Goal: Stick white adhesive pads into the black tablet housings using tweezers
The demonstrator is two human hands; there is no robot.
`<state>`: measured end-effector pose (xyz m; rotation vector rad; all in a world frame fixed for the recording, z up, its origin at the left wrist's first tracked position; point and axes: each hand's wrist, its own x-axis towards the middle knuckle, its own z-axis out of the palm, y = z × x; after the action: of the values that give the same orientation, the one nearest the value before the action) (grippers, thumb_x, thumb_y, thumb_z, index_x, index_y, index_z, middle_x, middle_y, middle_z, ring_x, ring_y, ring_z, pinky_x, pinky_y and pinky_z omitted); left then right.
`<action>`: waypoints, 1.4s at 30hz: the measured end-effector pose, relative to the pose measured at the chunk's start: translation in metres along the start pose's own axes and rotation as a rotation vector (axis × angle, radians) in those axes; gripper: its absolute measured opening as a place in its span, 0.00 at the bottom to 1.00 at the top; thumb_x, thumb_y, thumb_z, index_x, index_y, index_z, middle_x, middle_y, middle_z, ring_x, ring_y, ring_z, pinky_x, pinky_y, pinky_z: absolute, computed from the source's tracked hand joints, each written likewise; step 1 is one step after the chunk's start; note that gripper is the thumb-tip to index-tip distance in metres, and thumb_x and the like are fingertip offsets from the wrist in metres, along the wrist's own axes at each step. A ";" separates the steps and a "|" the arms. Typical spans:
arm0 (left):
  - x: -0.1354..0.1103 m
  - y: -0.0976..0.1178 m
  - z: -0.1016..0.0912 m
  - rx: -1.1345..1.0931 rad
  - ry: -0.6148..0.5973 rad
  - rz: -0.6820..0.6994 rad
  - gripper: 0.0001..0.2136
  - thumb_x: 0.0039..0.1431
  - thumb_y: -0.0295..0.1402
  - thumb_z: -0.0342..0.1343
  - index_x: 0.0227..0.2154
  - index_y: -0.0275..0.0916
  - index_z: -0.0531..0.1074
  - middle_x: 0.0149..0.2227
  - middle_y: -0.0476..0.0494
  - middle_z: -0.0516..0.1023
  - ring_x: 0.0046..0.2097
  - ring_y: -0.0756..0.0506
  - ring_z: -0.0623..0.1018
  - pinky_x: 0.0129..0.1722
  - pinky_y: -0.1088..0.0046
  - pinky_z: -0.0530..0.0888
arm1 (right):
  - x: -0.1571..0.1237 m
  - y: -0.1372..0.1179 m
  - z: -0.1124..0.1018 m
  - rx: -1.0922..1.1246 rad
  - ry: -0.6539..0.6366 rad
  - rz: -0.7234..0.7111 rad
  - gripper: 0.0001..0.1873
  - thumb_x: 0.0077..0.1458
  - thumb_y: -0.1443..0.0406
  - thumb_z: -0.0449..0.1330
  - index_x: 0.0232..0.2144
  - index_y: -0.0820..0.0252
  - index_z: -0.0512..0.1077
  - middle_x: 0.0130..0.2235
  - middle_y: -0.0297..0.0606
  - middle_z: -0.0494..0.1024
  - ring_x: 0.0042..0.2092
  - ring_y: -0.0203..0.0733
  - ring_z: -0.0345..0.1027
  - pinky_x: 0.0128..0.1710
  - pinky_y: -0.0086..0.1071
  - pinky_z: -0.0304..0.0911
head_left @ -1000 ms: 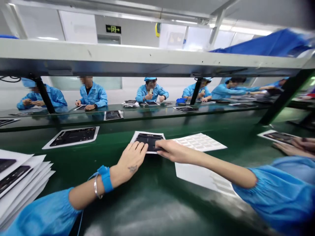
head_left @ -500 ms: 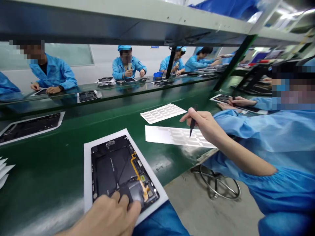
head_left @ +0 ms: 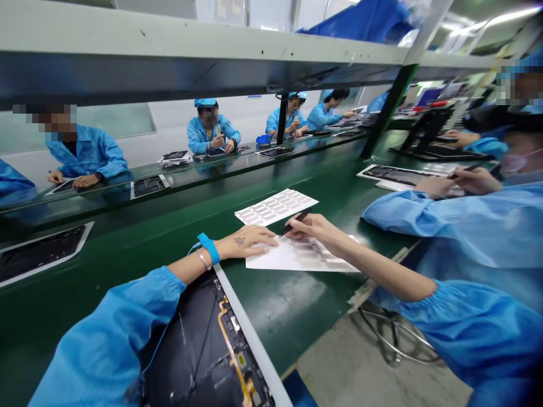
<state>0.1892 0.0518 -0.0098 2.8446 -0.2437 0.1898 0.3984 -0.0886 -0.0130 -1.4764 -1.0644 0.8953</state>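
Note:
My left hand [head_left: 248,241] rests palm down with fingers stretched on the left corner of a white sticker sheet [head_left: 307,255] lying on the green belt. My right hand [head_left: 311,226] is closed round black tweezers [head_left: 294,221], whose tip points left over the sheet's upper edge, close to my left fingertips. A second sticker sheet [head_left: 275,206] lies just behind. An opened tablet on a white tray [head_left: 212,350] sits in front of me under my left forearm, with a gold flex cable showing.
Another tray with a black tablet [head_left: 40,253] lies at the far left on the belt. A co-worker in blue [head_left: 470,220] sits close on my right, hands on their own tray [head_left: 396,174]. Several people work across the belt. A metal shelf [head_left: 212,51] runs overhead.
My left hand left the tablet and reached right onto the sticker sheet. My right hand with the tweezers dropped to the sheet's edge. The view shifted, so the tablet now lies under my left arm.

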 end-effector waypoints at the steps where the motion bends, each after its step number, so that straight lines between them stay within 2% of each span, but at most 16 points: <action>1: -0.001 -0.004 0.004 -0.041 0.012 0.000 0.17 0.71 0.38 0.46 0.56 0.40 0.69 0.62 0.41 0.66 0.63 0.45 0.63 0.63 0.66 0.59 | 0.003 0.001 -0.001 -0.009 -0.010 0.013 0.25 0.42 0.47 0.70 0.31 0.62 0.76 0.29 0.43 0.83 0.33 0.43 0.76 0.34 0.32 0.69; 6: -0.004 -0.007 0.011 -0.103 0.001 -0.021 0.18 0.71 0.41 0.44 0.58 0.44 0.68 0.64 0.43 0.64 0.65 0.43 0.61 0.65 0.62 0.57 | 0.009 0.001 -0.006 -0.060 -0.042 0.072 0.24 0.46 0.47 0.68 0.32 0.62 0.75 0.31 0.44 0.83 0.35 0.42 0.76 0.31 0.29 0.66; 11: -0.003 -0.008 0.014 -0.092 -0.018 -0.034 0.19 0.71 0.40 0.43 0.60 0.45 0.66 0.65 0.46 0.62 0.66 0.41 0.58 0.66 0.59 0.53 | 0.010 -0.006 -0.004 -0.113 -0.079 0.146 0.24 0.47 0.46 0.67 0.32 0.62 0.75 0.31 0.44 0.83 0.35 0.41 0.75 0.30 0.28 0.64; 18: -0.002 -0.009 0.019 -0.077 0.006 -0.007 0.19 0.71 0.40 0.42 0.59 0.47 0.67 0.66 0.46 0.61 0.67 0.41 0.58 0.66 0.58 0.55 | 0.009 -0.012 -0.008 -0.135 -0.052 0.215 0.21 0.49 0.49 0.68 0.32 0.63 0.75 0.32 0.46 0.83 0.35 0.41 0.75 0.32 0.29 0.66; 25: -0.002 -0.007 0.018 -0.051 0.009 -0.013 0.18 0.71 0.38 0.42 0.59 0.47 0.67 0.65 0.46 0.62 0.67 0.42 0.58 0.65 0.60 0.55 | 0.012 -0.015 -0.006 -0.180 -0.084 0.218 0.23 0.48 0.47 0.67 0.33 0.62 0.74 0.31 0.44 0.83 0.37 0.43 0.75 0.32 0.30 0.65; 30: -0.002 -0.006 0.018 -0.034 0.001 -0.009 0.18 0.71 0.37 0.42 0.59 0.48 0.67 0.65 0.46 0.61 0.66 0.42 0.58 0.65 0.61 0.55 | 0.012 -0.014 -0.006 -0.184 -0.053 0.210 0.24 0.46 0.46 0.68 0.31 0.62 0.74 0.31 0.44 0.83 0.36 0.42 0.75 0.31 0.30 0.65; 36: -0.002 -0.006 0.018 -0.030 -0.001 -0.005 0.18 0.71 0.37 0.42 0.59 0.47 0.67 0.65 0.45 0.61 0.66 0.42 0.58 0.65 0.60 0.55 | 0.010 -0.016 -0.004 -0.192 -0.108 0.200 0.26 0.46 0.45 0.67 0.33 0.62 0.75 0.31 0.45 0.83 0.39 0.44 0.75 0.34 0.31 0.65; 42: -0.002 -0.007 0.019 -0.029 0.000 0.010 0.19 0.71 0.36 0.42 0.60 0.48 0.67 0.66 0.47 0.60 0.67 0.41 0.58 0.65 0.58 0.55 | 0.010 -0.017 -0.008 -0.175 -0.072 0.223 0.23 0.46 0.46 0.68 0.30 0.62 0.76 0.31 0.43 0.81 0.35 0.40 0.72 0.33 0.29 0.66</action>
<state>0.1903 0.0535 -0.0298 2.8156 -0.2581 0.1863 0.4060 -0.0810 0.0049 -1.7456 -1.0669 1.0391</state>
